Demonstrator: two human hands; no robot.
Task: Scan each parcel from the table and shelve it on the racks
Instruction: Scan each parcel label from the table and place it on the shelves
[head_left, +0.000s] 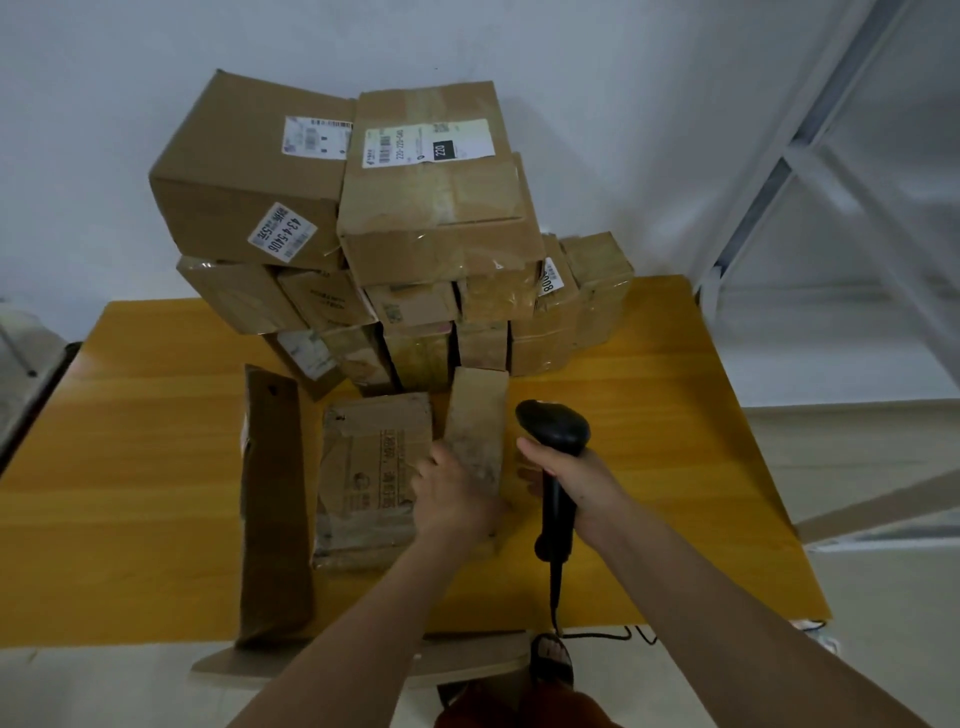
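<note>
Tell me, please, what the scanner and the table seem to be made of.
The scanner looks like black plastic with a matt finish: smooth moulded shape, dull sheen. The table seems to be wood or wood-look laminate: yellow-orange, with grain lines and a soft gloss.

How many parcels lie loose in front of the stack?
3: long parcel at left, flat parcel in the middle, narrow parcel under the left hand. Others may be hidden behind the stack.
</note>
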